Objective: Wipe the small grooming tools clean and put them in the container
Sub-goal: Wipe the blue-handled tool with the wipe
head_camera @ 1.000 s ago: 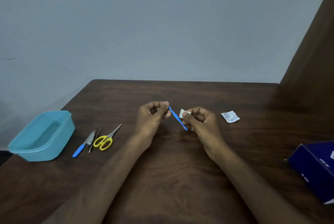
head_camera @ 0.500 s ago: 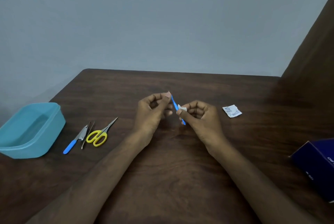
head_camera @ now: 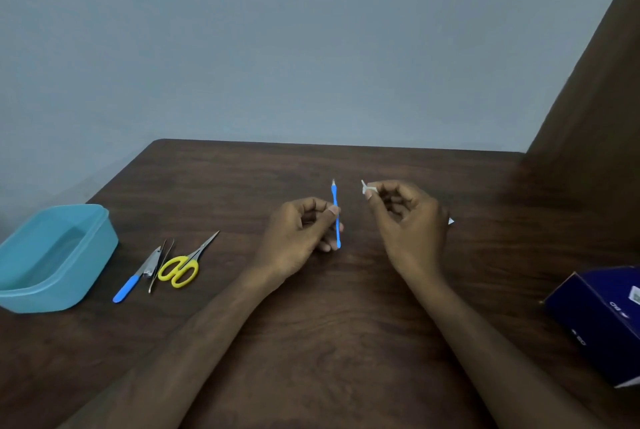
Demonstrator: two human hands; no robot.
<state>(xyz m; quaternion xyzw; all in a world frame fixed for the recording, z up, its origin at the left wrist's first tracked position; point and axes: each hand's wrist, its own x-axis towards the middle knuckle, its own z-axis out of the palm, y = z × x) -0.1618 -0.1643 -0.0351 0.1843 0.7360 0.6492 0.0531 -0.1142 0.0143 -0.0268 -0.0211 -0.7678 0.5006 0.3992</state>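
My left hand [head_camera: 298, 236] pinches a thin blue grooming stick [head_camera: 335, 217] and holds it nearly upright above the table's middle. My right hand [head_camera: 405, 220] pinches a small white wipe [head_camera: 366, 188] a short way to the stick's right, apart from it. At the left edge stands a light blue container [head_camera: 52, 255], open on top. Between it and my left hand lie a blue-handled nail tool [head_camera: 133, 278], thin tweezers [head_camera: 160, 264] and yellow-handled scissors [head_camera: 185, 264], side by side on the dark wooden table [head_camera: 346, 342].
A dark blue box [head_camera: 599, 317] sits at the table's right edge. A white wrapper corner [head_camera: 451, 221] peeks out behind my right hand. A brown panel rises at the far right; a pale wall stands behind the table.
The wipe has come off the blue stick: my right hand moved right with it, and my left hand turned the stick from slanted to nearly upright.
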